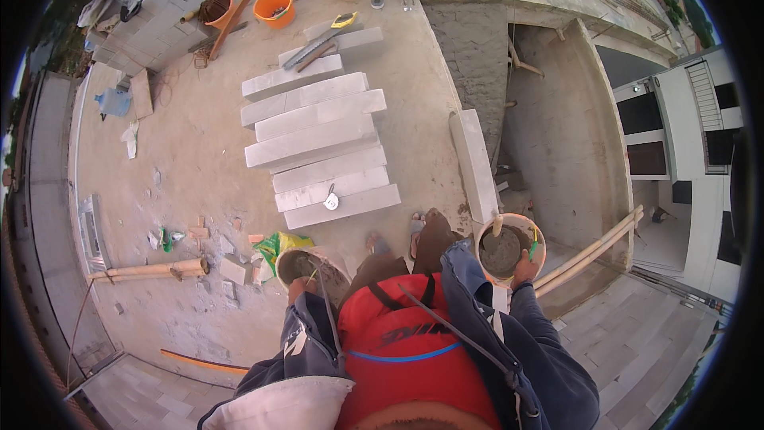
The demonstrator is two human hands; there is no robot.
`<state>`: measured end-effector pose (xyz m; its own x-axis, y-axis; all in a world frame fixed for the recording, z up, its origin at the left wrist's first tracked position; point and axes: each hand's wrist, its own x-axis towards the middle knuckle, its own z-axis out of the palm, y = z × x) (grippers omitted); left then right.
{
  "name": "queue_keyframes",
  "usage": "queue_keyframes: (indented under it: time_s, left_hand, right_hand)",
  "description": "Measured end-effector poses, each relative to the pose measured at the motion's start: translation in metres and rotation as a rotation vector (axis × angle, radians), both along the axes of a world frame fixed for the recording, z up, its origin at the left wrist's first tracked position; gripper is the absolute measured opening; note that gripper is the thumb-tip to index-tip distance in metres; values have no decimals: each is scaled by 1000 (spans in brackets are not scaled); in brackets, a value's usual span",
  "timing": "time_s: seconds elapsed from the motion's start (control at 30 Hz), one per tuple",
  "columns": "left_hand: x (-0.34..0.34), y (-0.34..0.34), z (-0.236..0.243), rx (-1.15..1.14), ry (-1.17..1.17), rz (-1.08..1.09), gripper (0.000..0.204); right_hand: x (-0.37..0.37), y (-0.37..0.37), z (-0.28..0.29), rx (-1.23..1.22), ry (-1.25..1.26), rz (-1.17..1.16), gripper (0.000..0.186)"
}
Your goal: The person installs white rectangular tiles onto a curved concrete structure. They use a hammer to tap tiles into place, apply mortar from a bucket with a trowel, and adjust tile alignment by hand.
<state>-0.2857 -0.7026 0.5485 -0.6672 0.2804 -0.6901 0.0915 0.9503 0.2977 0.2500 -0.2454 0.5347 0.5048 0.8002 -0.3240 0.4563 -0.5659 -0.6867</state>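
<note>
Your left hand [302, 287] meets the grey-smeared left bucket [335, 259], your right hand [524, 271] the orange right bucket [521, 222]; whether their fingers pinch, I cannot tell. Both buckets stand nearer you than the block row [314, 129] (grey mortar [500, 259] fills the right one's bottom). Beyond the row sits an orange pail [278, 21].

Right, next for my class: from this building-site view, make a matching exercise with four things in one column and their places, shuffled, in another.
Things
1. Tape measure
2. Yellow-handled handsaw
3. Left hand
4. Right hand

Places
A. At the bucket of grey mix near the long poles on the right
B. On the nearest pale block
C. At the bucket beside the yellow-green bag
D. Lying on the farther blocks

Pairs: 1-B, 2-D, 3-C, 4-A
</note>
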Motion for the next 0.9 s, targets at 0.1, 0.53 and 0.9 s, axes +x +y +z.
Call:
queue_keyframes:
  time_s: [0.1, 0.53, 0.9]
  left_hand:
    - [-78, 42, 54, 28, 67, -196, 34]
    - [-294, 399, 246, 63, 274, -327, 35]
    - [-492, 692, 251, 243, 416, -500, 38]
  right_hand:
    - [12, -11, 2, -74, -3, -64, 47]
    - [16, 64, -63, -628, -371, 517, 41]
    - [-152, 273, -11, -470, -245, 398, 37]
